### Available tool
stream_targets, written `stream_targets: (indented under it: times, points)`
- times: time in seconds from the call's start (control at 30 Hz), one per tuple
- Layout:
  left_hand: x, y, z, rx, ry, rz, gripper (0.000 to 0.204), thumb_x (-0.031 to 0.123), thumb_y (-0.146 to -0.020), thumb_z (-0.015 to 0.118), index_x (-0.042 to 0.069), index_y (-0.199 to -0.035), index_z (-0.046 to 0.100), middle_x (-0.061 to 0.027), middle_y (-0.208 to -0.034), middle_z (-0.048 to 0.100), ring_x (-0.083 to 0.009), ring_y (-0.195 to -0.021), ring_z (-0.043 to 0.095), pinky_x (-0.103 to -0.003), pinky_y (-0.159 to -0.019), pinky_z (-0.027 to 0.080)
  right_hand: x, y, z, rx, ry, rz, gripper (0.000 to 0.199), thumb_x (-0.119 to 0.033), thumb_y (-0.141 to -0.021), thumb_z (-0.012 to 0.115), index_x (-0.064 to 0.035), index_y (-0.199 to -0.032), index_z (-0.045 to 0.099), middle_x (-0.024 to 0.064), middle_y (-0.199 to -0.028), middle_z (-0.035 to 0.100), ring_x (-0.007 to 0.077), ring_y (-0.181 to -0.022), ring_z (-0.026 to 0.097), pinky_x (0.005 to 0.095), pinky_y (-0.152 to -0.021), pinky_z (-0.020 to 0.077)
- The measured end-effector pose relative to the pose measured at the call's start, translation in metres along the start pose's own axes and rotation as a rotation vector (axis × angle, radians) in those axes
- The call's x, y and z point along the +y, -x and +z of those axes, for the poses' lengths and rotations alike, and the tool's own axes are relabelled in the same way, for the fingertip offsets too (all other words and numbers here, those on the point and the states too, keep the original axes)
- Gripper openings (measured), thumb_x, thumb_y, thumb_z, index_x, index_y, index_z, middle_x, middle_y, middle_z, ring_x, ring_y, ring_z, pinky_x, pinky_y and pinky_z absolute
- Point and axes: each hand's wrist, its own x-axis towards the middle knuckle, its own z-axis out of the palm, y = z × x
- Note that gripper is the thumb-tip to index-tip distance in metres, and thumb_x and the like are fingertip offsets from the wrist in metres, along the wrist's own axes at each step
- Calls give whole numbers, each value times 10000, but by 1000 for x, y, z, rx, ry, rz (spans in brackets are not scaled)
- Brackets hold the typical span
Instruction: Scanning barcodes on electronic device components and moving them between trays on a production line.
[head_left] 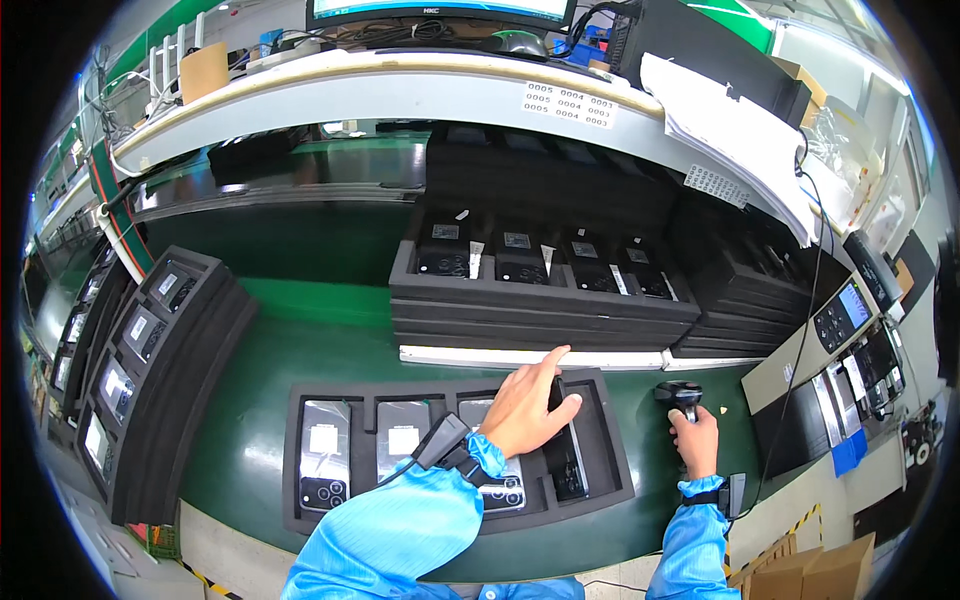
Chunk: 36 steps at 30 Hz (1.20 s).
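Observation:
My left hand is closed around the upper end of a dark smartphone. The phone is tipped on its side in the rightmost slot of a black foam tray. Beside it in the tray lie a silver-backed smartphone, a second smartphone and a third, partly covered by my left hand and sleeve. To the right of the tray, my right hand grips the handle of a black handheld barcode scanner, its head pointing away from me.
Behind the tray, stacked foam trays hold black phones with paper slips. Another tray stack stands at left. A boxy machine with a small screen is at right, a cable hanging beside it. A shelf with a monitor overhangs the bench.

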Motion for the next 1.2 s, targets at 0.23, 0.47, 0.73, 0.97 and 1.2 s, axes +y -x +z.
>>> stream_targets:
  times: [0.23,0.47,0.73,0.97,1.2]
  points:
    - [0,-1,1,0,-19,-33,673,343,-919,650,33,-1455,387,-218,-1263,617,-406,-1195,561,-480,-1047,413,0,-2,-1,13,32,-3,331,-279,-802,743,20,-941,719,134,-780,728,263,-728,695,392,-715,530]
    - [-5,-4,3,27,-28,-22,595,288,-883,671,11,-1371,471,-209,-1218,653,-399,-1163,589,-466,-1022,440,2,9,0,345,-102,-335,732,-257,-812,783,-81,-1448,466,175,-1288,532,308,-1134,567,402,-933,503]
    - [-8,-4,4,2,46,-18,530,208,-894,645,44,-1368,473,-196,-1202,643,-350,-1159,586,-435,-1038,425,0,-86,-148,593,-1192,3,417,-352,-1002,600,-128,-1348,537,20,-1075,608,127,-826,543,273,-689,443]
    - [-5,-4,2,12,84,-56,519,238,-874,655,39,-1329,503,-195,-1196,635,-379,-1151,566,-460,-1036,414,33,-160,-204,963,-470,-173,348,-357,-998,591,-46,-959,741,68,-736,664,169,-577,564,340,-527,442]
    - [-8,-4,3,23,48,-14,504,261,-871,673,48,-1303,526,-183,-1183,642,-382,-1139,566,-455,-1015,426,47,-54,-129,703,-725,11,254,-231,-961,627,-17,-862,722,45,-574,588,144,-468,537,347,-443,423]
